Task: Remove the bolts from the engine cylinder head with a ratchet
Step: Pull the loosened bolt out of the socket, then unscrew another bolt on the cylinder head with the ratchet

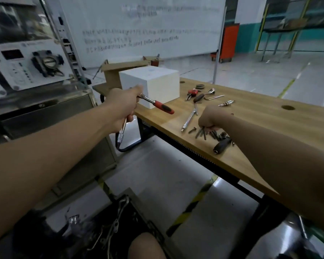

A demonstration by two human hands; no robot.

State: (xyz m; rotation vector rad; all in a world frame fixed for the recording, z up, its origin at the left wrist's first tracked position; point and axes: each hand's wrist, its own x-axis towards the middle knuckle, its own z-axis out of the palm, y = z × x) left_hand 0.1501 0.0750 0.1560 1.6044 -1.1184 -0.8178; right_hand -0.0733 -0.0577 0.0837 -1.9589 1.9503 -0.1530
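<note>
Gripping now: the left hand point(123, 107) is closed round the head end of the chrome ratchet with a red-and-black grip point(157, 104), just in front of the white cube-shaped box point(150, 85). A chrome extension bar point(123, 128) with a socket hangs below the fist.
Right hand: the right hand point(211, 116), well to the right of the box, is curled down onto a bunch of dark steel bolts point(201, 132) on the wooden counter point(260, 128). The bolt shanks poke out under the fingers.
Task's thing: the dark metal cylinder head point(108, 230) lies low on the floor side, far below the box. It is blurred, so I cannot tell whether any bolts are left in it.
Handling: the ratchet looks stiff and fairly heavy, with bare chrome likely to slip, so the rubbery red grip seems the better hold for leverage. The bolts are small, hard and prone to roll.
Edges and room: the bolts sit near the counter's front edge and could drop off. Loose chrome tools point(200, 96) crowd the counter right of the box. Below the box there is open floor for swinging the handle.
</note>
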